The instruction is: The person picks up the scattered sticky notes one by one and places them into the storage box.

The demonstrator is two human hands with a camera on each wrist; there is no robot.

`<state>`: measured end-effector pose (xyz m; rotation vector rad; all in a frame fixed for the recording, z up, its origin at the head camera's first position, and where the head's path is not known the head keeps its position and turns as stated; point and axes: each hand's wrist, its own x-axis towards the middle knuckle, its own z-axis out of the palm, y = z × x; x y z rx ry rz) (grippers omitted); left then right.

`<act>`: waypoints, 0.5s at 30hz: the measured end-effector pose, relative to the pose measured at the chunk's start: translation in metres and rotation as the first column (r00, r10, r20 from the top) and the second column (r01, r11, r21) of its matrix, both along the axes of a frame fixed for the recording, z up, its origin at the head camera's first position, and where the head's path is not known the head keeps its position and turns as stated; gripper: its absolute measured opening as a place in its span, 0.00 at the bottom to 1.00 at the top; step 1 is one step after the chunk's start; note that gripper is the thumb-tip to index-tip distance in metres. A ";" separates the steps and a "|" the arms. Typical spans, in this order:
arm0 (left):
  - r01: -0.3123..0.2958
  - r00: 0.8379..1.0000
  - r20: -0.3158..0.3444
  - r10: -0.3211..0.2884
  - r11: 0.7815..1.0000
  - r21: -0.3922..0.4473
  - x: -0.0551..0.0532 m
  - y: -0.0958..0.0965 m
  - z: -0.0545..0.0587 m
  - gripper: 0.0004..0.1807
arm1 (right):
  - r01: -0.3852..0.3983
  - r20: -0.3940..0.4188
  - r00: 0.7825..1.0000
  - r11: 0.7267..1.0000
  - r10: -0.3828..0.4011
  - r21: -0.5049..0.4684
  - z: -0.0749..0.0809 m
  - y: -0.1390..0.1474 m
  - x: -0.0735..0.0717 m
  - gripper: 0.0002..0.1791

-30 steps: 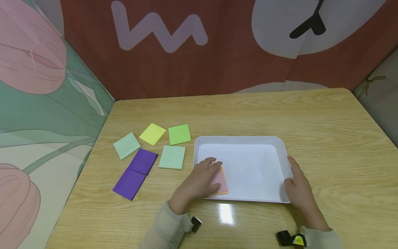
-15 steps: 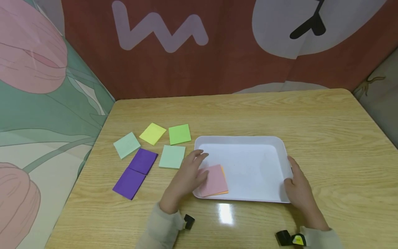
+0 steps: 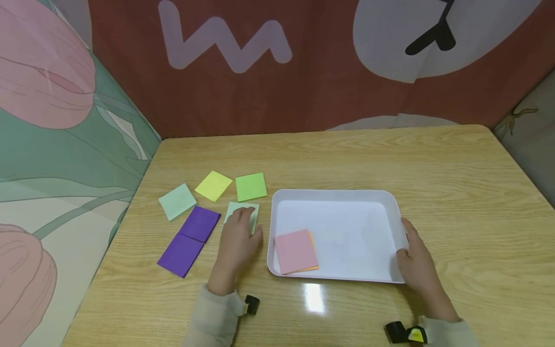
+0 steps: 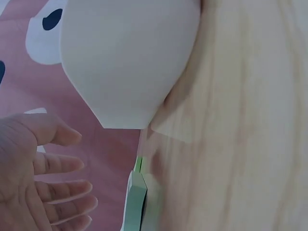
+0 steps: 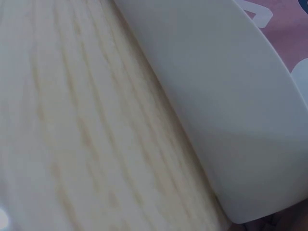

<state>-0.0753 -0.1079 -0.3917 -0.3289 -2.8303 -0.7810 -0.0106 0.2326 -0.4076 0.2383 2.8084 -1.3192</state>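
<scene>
My left hand (image 3: 236, 243) hovers over a mint-green sticky note pad (image 3: 235, 206), covering part of it. In the left wrist view its fingers (image 4: 65, 190) are fairly straight and spread, apart from the mint pad (image 4: 135, 204) on the table. My right hand (image 3: 417, 265) grips the right side of a white rectangular tray (image 3: 351, 236), thumb near the rim. Inside the tray's near left corner lies a pink sticky note pad (image 3: 296, 251), with an orange edge (image 3: 315, 262) showing beneath it. The right wrist view shows mostly the tray's outer wall (image 5: 226, 96).
Left of the tray lie a lime-green pad (image 3: 251, 187), a yellow pad (image 3: 213, 186), another mint pad (image 3: 177, 202) and two purple pads (image 3: 199, 224) end to end. The wooden table (image 3: 468, 193) meets a printed curtain (image 3: 325, 96) at the back.
My left hand has moved left from above the pink pad, out of the tray, to the nearer mint pad. The pink pad stays in the tray. My right hand keeps its place.
</scene>
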 end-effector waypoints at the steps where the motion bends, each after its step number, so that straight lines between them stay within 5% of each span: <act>1: -0.011 1.000 0.009 0.011 1.000 -0.006 0.000 -0.001 0.000 0.21 | -0.001 0.000 1.000 1.000 0.001 -0.002 0.000 0.000 0.000 0.34; 15: -0.068 0.984 0.158 0.082 0.994 -0.087 0.001 -0.006 0.002 0.23 | -0.007 -0.026 1.000 1.000 0.007 0.006 -0.002 0.002 0.001 0.34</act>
